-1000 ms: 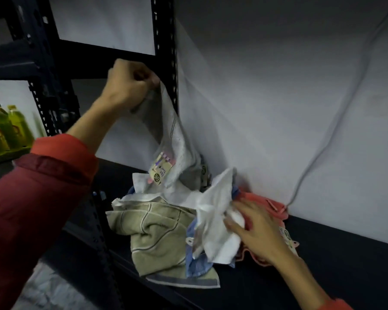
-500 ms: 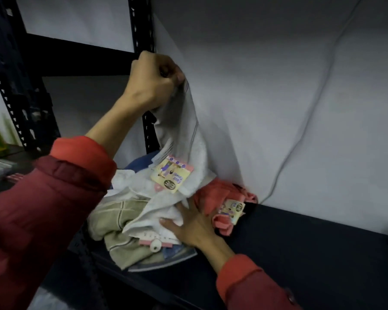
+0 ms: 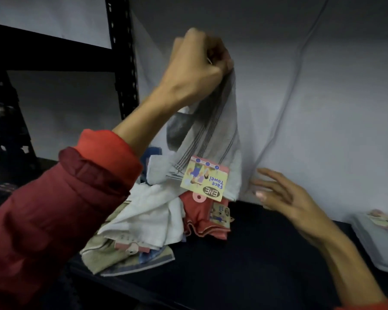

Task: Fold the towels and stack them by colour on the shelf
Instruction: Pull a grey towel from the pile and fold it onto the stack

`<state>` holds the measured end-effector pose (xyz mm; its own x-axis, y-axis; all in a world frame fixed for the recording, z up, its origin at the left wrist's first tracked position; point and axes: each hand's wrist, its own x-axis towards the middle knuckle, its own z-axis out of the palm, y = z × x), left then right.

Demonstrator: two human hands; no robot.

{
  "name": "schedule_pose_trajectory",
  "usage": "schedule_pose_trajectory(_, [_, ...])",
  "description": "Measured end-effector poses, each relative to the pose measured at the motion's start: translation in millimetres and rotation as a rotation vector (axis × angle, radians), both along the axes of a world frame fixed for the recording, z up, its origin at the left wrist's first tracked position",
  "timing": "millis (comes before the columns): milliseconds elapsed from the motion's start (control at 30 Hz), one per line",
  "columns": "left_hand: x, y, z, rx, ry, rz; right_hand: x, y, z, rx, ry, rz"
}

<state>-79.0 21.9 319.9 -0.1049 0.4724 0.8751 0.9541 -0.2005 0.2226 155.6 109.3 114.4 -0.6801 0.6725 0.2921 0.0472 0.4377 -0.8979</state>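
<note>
My left hand (image 3: 197,63) grips the top corner of a grey striped face towel (image 3: 213,144) and holds it up above the pile; a yellow paper label (image 3: 205,179) hangs from it. Under it on the black shelf (image 3: 244,265) lies a heap of loose towels: a white one (image 3: 152,220), a red one (image 3: 202,220), an olive one (image 3: 103,253), with blue cloth showing beneath. My right hand (image 3: 285,195) hovers to the right of the hanging towel, fingers spread, holding nothing.
A folded pale towel (image 3: 379,238) with a label lies at the shelf's right edge. A white sheet with a cable behind it (image 3: 300,108) backs the shelf. A black perforated upright (image 3: 121,63) stands at the left, with another shelf bay beyond it.
My right hand has left the pile and moved up to the right, now open in the air. My left hand has carried the grey towel a little to the right.
</note>
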Motion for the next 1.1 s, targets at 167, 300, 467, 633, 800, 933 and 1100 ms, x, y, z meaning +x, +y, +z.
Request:
schedule_pose_trajectory(167, [55.1, 27.2, -5.7, -0.1, -0.027, -0.153, 32.9, -17.1, 7.5, 0.061, 0.123, -0.131])
schedule_pose_trajectory(300, [85.5, 46.5, -30.0, -0.259, -0.08, -0.272, 60.1, -22.1, -7.0, -0.036, 0.121, -0.177])
schedule_pose_trajectory(467, [86.8, 80.5, -99.5, -0.602, -0.17, -0.241, 118.5, -6.6, -23.8, -0.375, -0.026, -0.161])
schedule_pose_trajectory(633, [67.5, 109.5, -154.0, -0.869, -0.257, -0.155, 148.2, 27.0, -23.2, -0.747, 0.085, -0.369])
schedule_pose_trajectory(800, [57.4, 112.3, -212.8, -1.01, -0.394, -0.115, 151.0, 50.6, -48.6, -0.918, 0.513, -0.477])
schedule_pose_trajectory(933, [52.0, 107.3, -246.6, -1.028, -0.317, -0.125, 140.5, 21.4, -78.4, -0.578, 0.252, -0.695])
schedule_pose_trajectory(1100, [49.7, 81.3, -279.3, -0.973, -0.152, -0.014, 122.3, -37.3, -118.2, 0.02, -0.533, -0.696])
